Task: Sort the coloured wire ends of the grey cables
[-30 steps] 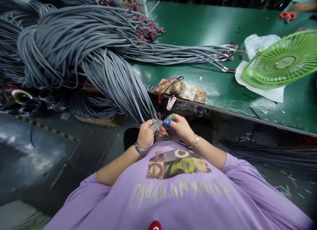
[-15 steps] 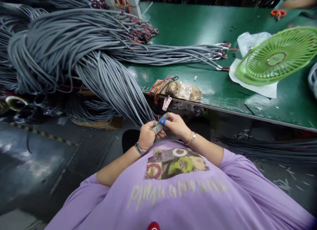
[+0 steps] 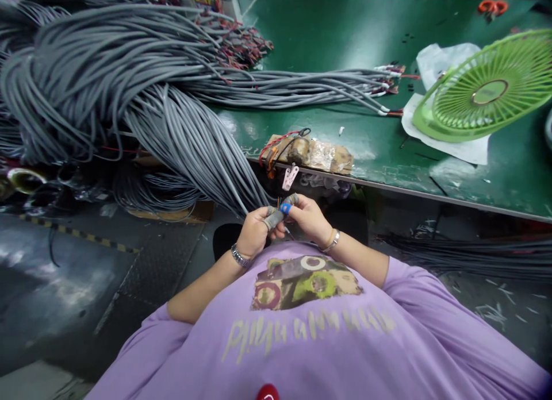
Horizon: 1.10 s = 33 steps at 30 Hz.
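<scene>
Close in front of my purple shirt, my left hand [image 3: 253, 233] and my right hand [image 3: 314, 220] meet with fingers pinched together. Grey coverings wrap several fingertips, and a blue band circles my right thumb. Between the hands, thin coloured wires [image 3: 279, 202] poke up from a grey cable's end; my left fingers close on the cable and my right fingers pinch at its wires. The fingers hide most of what is held. A thick bundle of grey cables [image 3: 215, 153] hangs over the table edge and runs down to my left hand.
On the green table [image 3: 345, 38] lie more grey cables [image 3: 302, 89] with stripped ends. A green fan [image 3: 487, 95], orange-handled scissors [image 3: 492, 9] and a taped cardboard piece [image 3: 321, 154] with a pink clip [image 3: 290, 177] are also there. Dark cables [image 3: 470, 256] lie at lower right.
The view has shifted slightly, so the table items sit a little higher. My hands stay together at the same spot, with only small finger movement.
</scene>
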### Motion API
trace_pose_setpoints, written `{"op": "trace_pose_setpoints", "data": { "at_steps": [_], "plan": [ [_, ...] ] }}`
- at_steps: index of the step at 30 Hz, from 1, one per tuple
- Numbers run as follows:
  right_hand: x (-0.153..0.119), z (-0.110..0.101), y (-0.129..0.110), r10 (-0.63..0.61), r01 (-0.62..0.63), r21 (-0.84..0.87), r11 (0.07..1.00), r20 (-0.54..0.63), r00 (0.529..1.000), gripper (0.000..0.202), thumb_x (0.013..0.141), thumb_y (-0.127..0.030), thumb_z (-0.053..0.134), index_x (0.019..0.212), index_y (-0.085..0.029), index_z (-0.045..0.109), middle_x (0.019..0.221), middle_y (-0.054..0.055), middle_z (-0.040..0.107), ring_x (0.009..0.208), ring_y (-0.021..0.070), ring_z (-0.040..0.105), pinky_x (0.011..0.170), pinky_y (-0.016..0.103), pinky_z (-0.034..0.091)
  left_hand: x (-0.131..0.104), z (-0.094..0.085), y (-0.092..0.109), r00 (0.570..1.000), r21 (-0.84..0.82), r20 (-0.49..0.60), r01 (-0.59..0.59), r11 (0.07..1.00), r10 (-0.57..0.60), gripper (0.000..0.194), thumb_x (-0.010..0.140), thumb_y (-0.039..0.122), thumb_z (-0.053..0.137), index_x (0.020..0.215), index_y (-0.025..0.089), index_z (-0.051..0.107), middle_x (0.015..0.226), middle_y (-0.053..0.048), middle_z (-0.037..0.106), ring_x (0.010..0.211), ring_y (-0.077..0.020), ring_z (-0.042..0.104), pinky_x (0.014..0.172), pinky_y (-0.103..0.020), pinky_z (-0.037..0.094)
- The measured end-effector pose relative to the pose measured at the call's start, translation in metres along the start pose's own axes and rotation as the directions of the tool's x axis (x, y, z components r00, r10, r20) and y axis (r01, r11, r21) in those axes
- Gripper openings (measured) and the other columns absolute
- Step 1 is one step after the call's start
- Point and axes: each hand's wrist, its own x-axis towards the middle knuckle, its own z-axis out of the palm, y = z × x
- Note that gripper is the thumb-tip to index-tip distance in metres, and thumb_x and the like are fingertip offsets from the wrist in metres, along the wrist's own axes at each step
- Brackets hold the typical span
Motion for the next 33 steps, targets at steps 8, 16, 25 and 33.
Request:
{"op": "trace_pose_setpoints", "data": {
  "at_steps": [8, 16, 25, 33],
  "plan": [
    [-0.003, -0.003, -0.007, 0.069, -0.075, 0.053, 0.996, 0.116, 0.991, 0.035, 0.065, -0.043, 0.078, 0.081, -0.017, 0.061, 0.064, -0.004, 0.057, 0.055, 0.0075, 0.048, 0.051, 0.021, 0.039, -0.001, 0.001, -0.002, 0.992, -0.112, -0.122, -0.032, 0.993, 0.018, 0.028, 0.07, 0.039, 0.076, 0.067, 0.014, 0.063, 0.056, -0.003, 0.066, 0.044, -0.0104, 0.06, 0.04, -0.018, 0.038],
    [-0.003, -0.005, -0.004, 0.01, -0.009, -0.016, 1.0, 0.062, 0.998, 0.032, 0.062, -0.037, 0.081, 0.076, -0.015, 0.061, 0.066, -0.003, 0.061, 0.057, 0.007, 0.05, 0.052, 0.021, 0.041, 0.004, -0.002, -0.009, 0.995, -0.069, -0.095, -0.028, 0.997, 0.021, 0.031, 0.068, 0.041, 0.076, 0.068, 0.014, 0.062, 0.056, -0.003, 0.066, 0.045, -0.0134, 0.063, 0.039, -0.019, 0.041],
    [-0.003, 0.002, -0.002, 0.104, -0.105, 0.06, 0.993, 0.022, 0.994, 0.041, 0.055, -0.042, 0.084, 0.07, -0.016, 0.056, 0.055, -0.006, 0.054, 0.046, 0.0053, 0.043, 0.046, 0.021, 0.035, 0.001, -0.001, -0.011, 0.973, -0.052, -0.187, -0.148, 0.988, 0.136, 0.024, 0.072, 0.036, 0.073, 0.071, 0.014, 0.064, 0.057, -0.002, 0.067, 0.044, -0.0118, 0.062, 0.035, -0.017, 0.035],
    [-0.003, 0.0, -0.008, 0.081, -0.079, -0.034, 0.996, 0.082, 0.993, 0.036, 0.059, -0.04, 0.081, 0.074, -0.015, 0.06, 0.063, -0.004, 0.059, 0.054, 0.0073, 0.048, 0.052, 0.022, 0.039, 0.0, 0.0, -0.008, 0.964, -0.123, -0.232, -0.165, 0.979, 0.134, 0.021, 0.071, 0.031, 0.072, 0.066, 0.014, 0.062, 0.053, 0.0, 0.063, 0.038, -0.0077, 0.055, 0.034, -0.016, 0.03]
  ]
}}
